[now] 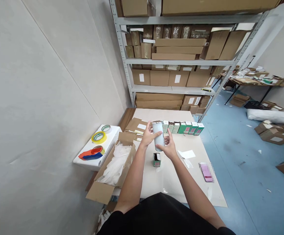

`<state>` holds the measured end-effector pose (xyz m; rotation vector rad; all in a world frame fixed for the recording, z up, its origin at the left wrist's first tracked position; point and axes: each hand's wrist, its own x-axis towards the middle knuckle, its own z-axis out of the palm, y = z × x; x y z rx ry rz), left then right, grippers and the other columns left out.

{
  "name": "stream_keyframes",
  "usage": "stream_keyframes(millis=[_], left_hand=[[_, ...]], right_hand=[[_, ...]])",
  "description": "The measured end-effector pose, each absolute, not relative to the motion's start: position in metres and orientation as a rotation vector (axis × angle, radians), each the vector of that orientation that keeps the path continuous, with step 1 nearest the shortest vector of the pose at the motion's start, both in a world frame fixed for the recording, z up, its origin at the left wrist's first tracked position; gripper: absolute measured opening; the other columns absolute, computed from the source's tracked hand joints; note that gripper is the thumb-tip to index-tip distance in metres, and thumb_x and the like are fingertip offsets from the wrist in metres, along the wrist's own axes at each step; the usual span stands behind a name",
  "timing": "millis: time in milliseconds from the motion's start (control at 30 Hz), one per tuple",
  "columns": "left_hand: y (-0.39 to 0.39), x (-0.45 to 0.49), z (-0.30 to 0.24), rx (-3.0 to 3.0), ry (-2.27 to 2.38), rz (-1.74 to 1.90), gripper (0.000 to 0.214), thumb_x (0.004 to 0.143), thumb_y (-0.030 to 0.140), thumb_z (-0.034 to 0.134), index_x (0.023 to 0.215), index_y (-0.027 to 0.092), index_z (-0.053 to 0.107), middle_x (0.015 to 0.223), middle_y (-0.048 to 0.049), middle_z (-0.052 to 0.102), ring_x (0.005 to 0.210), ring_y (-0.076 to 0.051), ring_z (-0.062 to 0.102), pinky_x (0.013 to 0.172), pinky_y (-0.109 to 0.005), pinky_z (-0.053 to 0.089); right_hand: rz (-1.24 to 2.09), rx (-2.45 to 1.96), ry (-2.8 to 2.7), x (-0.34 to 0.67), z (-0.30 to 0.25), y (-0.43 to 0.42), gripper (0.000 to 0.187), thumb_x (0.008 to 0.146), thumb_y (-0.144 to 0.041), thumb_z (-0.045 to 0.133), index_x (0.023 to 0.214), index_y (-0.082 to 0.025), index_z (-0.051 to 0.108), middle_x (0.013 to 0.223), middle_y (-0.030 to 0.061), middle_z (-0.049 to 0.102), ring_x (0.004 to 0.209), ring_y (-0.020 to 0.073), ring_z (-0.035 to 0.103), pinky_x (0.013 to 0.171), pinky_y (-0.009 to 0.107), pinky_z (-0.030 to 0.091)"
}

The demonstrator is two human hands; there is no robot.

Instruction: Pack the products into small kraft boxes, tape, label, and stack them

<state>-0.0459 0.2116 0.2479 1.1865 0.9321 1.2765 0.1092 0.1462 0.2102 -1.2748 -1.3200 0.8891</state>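
Between both hands I hold a pale blue tumbler (158,138) with a metal-coloured rim, nearly upright above the table. My left hand (149,135) wraps its upper left side, the thumb lying across the front. Lower down on the right, my right hand (169,147) grips it with the thumb across the base area. Just below the tumbler a small green box (157,162) stands on the table with its dark top opening facing up. Behind my hands, a row of several green and white boxes (188,127) lines the table.
Left of my arms, an open carton (129,160) holds white packing sheets. Tape rolls and an orange-blue tape dispenser (91,153) rest on a white block (112,133). White paper (188,154) and a pink item (207,172) lie right. Shelving (171,62) with cartons stands behind.
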Motion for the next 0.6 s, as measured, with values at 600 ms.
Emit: stream_keyframes(millis=[600], left_hand=[[0.22,-0.044,0.234,1.219,0.913,1.253,0.109,0.072,0.037,0.09,0.161,0.026,0.029,0.127,-0.012,0.069,0.114,-0.026,0.068,0.102,-0.044,0.054]], right_hand=[[1.09,-1.159,-1.393,0.114,0.186,0.157,0.121,0.071,-0.036,0.083,0.166,-0.035,0.008,0.117,0.005,0.063,0.094,0.0213,0.067,0.086,0.04,0.057]])
